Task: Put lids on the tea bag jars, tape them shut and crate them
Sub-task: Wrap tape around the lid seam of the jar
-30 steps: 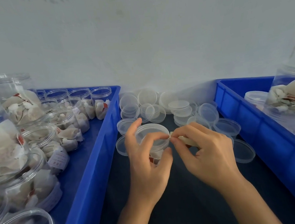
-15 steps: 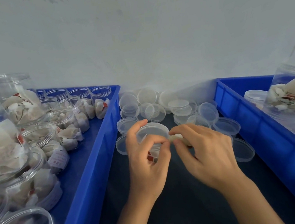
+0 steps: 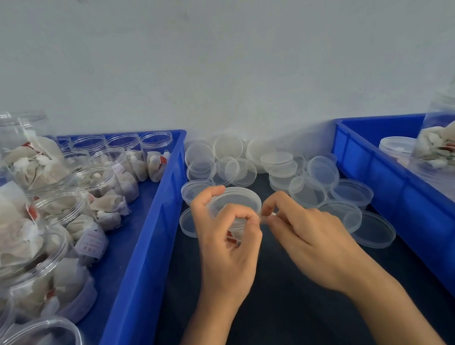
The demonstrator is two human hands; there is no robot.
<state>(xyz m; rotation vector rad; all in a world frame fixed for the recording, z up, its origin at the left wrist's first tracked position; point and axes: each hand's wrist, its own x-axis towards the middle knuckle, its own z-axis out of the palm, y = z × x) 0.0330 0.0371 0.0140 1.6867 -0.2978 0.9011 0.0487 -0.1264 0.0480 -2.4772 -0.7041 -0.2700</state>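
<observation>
Dark worktop (image 3: 280, 322) under a pale wall, between 2 blue crates (image 3: 135, 268). Lidded jar (image 3: 234, 204) at centre: left hand (image 3: 226, 246) curled round it, right hand (image 3: 307, 234) pinching what looks like tape at its rim; loose lids (image 3: 276, 164) behind, open jars (image 3: 62, 202) left. Risk: tape may crease or stick to fingertips.

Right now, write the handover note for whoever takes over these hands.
Left hand grips a lidded clear plastic jar of tea bags. Right hand pinches something small at the jar's lid edge, probably tape; too blurred to tell.
Loose clear round lids lie on the dark table behind.
Left blue plastic crate holds open filled jars; right blue crate holds some lidded ones.
Left: finish taping, crate it, repeat.
</observation>
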